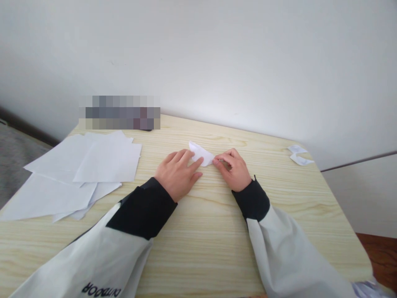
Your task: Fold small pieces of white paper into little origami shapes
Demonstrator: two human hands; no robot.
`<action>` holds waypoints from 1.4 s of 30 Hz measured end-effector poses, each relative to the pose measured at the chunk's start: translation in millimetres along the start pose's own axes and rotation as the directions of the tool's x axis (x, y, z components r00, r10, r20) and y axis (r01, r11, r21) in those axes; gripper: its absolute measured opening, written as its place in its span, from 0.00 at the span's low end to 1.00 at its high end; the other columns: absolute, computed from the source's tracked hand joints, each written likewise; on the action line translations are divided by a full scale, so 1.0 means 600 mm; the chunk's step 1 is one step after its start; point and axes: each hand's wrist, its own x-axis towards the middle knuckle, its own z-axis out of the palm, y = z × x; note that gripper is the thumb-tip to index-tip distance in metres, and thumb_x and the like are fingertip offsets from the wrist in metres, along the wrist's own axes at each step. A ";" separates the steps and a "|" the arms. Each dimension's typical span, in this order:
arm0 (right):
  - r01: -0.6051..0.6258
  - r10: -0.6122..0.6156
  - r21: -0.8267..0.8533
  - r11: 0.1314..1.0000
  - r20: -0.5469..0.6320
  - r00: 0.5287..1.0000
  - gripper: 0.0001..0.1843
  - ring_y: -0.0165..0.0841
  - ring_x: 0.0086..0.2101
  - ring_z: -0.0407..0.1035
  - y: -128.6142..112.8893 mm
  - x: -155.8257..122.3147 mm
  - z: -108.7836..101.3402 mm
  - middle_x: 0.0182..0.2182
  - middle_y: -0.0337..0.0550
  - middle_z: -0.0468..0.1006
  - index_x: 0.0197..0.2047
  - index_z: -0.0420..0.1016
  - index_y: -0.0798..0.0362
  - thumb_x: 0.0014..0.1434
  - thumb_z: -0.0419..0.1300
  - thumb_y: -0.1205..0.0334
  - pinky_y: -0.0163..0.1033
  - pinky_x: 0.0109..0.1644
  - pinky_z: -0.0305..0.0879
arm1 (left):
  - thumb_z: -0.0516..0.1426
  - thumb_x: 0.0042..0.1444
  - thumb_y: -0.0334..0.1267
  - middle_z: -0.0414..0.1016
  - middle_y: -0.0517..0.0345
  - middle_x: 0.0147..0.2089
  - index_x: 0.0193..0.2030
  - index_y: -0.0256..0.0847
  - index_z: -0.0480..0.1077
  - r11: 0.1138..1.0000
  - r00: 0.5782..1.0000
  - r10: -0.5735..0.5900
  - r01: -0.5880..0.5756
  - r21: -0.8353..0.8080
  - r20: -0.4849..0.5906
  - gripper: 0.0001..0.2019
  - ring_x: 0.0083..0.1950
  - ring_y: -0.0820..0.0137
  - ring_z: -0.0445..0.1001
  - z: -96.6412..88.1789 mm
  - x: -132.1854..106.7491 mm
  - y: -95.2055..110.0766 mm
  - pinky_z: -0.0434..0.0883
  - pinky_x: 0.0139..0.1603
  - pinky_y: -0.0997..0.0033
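Note:
A small folded piece of white paper (201, 155) lies on the pale wooden table (204, 231) near its middle. My left hand (178, 174) rests flat on the table with its fingers stretched out, the fingertips pressing on the left part of the folded paper. My right hand (233, 169) is curled, its thumb and fingers pinching the paper's right end against the table. Both arms wear white sleeves with black cuffs.
A loose pile of white paper sheets (80, 169) is spread over the table's left side. Two small folded paper pieces (298, 155) lie at the far right corner. A blurred dark object (119, 112) sits at the table's back edge, against a white wall.

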 end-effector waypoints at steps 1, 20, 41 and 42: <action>0.015 -0.015 0.011 1.000 0.030 0.999 0.10 0.32 0.34 0.66 0.001 0.000 -0.003 0.32 0.43 0.69 0.36 0.77 0.52 0.60 0.57 0.57 0.37 0.33 0.62 | 0.53 0.59 0.41 0.71 0.49 0.53 0.54 0.43 0.69 1.000 1.000 -0.002 0.002 0.000 -0.004 0.17 0.55 0.59 0.68 0.000 0.000 0.000 0.67 0.53 0.58; -0.023 0.019 0.026 0.999 0.145 0.989 0.11 0.30 0.29 0.63 -0.001 0.002 -0.007 0.30 0.41 0.67 0.35 0.76 0.53 0.60 0.55 0.57 0.37 0.33 0.57 | 0.51 0.61 0.42 0.68 0.51 0.58 0.56 0.45 0.67 0.999 1.000 0.018 -0.018 -0.048 -0.010 0.18 0.58 0.57 0.64 0.010 -0.004 -0.011 0.64 0.55 0.55; -0.233 0.230 -0.120 0.965 -0.039 0.972 0.12 0.31 0.30 0.65 -0.014 0.009 0.006 0.30 0.40 0.70 0.28 0.73 0.52 0.57 0.58 0.53 0.39 0.39 0.58 | 0.52 0.58 0.30 0.72 0.48 0.47 0.52 0.39 0.69 0.980 0.979 0.193 -0.195 -0.030 -0.068 0.15 0.45 0.63 0.74 0.000 0.001 0.009 0.73 0.47 0.62; -0.238 0.234 -0.122 0.964 -0.044 0.971 0.12 0.31 0.30 0.65 -0.015 0.010 0.006 0.30 0.40 0.70 0.28 0.73 0.52 0.56 0.59 0.54 0.39 0.39 0.58 | 0.51 0.58 0.30 0.72 0.48 0.47 0.54 0.41 0.68 0.979 0.978 0.201 -0.203 -0.023 -0.062 0.17 0.46 0.63 0.74 -0.001 0.001 0.009 0.73 0.47 0.62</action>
